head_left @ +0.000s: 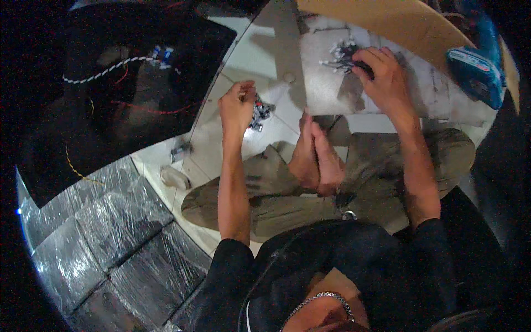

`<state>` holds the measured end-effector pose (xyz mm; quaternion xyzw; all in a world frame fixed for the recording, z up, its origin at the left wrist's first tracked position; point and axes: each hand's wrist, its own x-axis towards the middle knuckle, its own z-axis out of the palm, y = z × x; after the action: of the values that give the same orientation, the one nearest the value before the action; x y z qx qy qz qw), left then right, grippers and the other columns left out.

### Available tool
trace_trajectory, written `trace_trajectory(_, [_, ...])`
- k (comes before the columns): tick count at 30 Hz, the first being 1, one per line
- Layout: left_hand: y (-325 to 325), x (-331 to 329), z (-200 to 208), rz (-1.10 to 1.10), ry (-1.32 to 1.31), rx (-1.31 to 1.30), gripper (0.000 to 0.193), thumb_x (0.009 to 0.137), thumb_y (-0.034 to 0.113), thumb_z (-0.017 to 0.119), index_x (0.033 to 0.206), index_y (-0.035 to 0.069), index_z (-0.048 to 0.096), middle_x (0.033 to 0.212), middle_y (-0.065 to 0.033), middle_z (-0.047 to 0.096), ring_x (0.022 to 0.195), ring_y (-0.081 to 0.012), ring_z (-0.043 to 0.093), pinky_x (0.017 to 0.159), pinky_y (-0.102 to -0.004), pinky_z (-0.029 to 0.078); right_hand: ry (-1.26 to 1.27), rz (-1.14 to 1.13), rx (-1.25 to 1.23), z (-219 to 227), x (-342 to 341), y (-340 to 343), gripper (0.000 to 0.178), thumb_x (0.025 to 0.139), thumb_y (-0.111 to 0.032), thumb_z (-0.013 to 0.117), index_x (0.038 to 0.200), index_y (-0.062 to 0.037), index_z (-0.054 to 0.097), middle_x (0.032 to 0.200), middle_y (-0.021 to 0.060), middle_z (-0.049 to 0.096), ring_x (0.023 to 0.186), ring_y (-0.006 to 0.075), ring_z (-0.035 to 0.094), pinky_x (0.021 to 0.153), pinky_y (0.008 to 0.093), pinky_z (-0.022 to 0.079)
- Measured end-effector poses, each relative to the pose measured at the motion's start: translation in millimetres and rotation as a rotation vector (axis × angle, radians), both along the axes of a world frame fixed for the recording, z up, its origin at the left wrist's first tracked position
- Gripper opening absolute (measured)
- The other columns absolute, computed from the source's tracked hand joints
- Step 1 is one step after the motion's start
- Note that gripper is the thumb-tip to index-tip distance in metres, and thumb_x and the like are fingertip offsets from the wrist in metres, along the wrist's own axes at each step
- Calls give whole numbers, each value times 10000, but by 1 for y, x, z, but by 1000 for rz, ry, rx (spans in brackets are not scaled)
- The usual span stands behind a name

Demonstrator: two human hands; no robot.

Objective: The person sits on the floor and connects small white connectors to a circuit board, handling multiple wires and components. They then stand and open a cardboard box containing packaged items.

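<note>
My left hand [237, 108] is raised at the centre left, its fingers curled in. Something small may be between them, but I cannot make it out. Beside it, on the pale tiles, lies a loose heap of small dark and silver parts [260, 113] with a red bit among them. My right hand [383, 74] reaches over a white board [323, 91]. Its thumb and fingers close at the edge of a bunch of short black wire-like pieces with white ends [344, 55]. How many pieces are between the fingertips is hidden.
A black sheet [155, 91] at left bears a black-and-white twisted cable [108, 72] and a blue connector [163, 55]. Film-wrapped dark packs [121, 221] lie lower left. A brown cardboard piece [381, 16] and a teal tool [477, 72] are upper right. My bare feet [316, 157] touch the board's near edge.
</note>
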<state>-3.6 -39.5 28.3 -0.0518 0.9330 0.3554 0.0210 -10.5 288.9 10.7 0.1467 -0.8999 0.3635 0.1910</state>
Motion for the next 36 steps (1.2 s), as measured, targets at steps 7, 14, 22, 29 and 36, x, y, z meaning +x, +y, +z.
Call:
trace_trajectory(7, [-70, 39, -60, -141, 0, -393, 160, 801, 166, 696, 908, 47, 703, 848, -158, 709, 794, -323, 688, 734, -425, 546, -31, -18, 215, -10, -6, -1, 189, 755, -19, 675, 931, -87, 655, 924, 87, 648, 912, 328, 614, 823, 424, 495])
trace_trajectory(14, [-59, 34, -95, 47, 46, -421, 292, 782, 234, 735, 1015, 66, 684, 868, -142, 709, 845, -316, 680, 742, -450, 544, 19, -42, 237, -6, -7, -7, 204, 769, -20, 662, 957, -97, 649, 922, 89, 645, 911, 311, 620, 805, 426, 499])
trace_trajectory(22, [-49, 26, -109, 255, 8, -258, 273, 794, 246, 729, 988, 58, 693, 781, -124, 722, 741, -292, 703, 737, -397, 546, -84, -92, -34, -1, -4, -5, 141, 796, -46, 673, 936, -60, 670, 875, 107, 669, 810, 292, 660, 741, 379, 526])
trace_trajectory(29, [-27, 21, -80, 309, 115, 318, 244, 858, 132, 630, 1051, -17, 613, 865, -130, 667, 683, -193, 648, 655, -326, 515, -71, -141, -129, 7, -3, -1, 115, 817, -56, 662, 930, -38, 672, 876, 115, 680, 788, 274, 672, 731, 362, 533])
trace_trajectory(36, [51, 1, -14, 273, -103, 767, 260, 893, 107, 550, 1136, 18, 530, 863, -98, 654, 659, -151, 602, 591, -277, 477, -116, -182, -386, 8, -6, 1, 114, 869, -73, 647, 960, -3, 648, 893, 126, 685, 819, 249, 700, 725, 325, 541])
